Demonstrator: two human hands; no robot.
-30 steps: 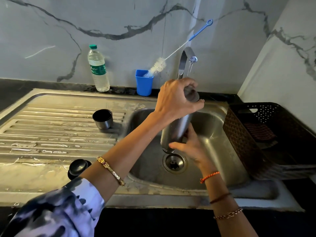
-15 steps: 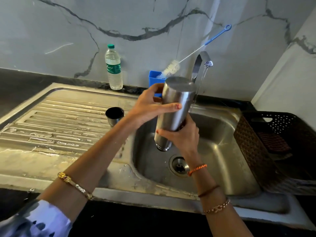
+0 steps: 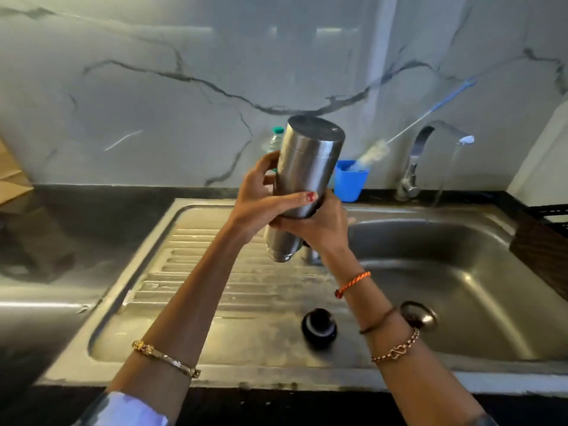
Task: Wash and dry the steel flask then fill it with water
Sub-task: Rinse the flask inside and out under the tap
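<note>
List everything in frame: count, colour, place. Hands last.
flask: 1, steel, held upside down over the drainboard
lid: 1, black, on the drainboard near the front edge
sink: 1, steel, basin at right, drainboard at left
tap: 1, chrome, behind the basin, water running
cup: 1, blue, by the wall behind the flask
brush: 1, white bristles with blue handle, standing in the cup
bottle: 1, clear with green cap, by the wall, mostly hidden by the flask
basket: 1, dark, at the right edge
left hand: grips the flask's middle
right hand: grips the flask lower down
</note>
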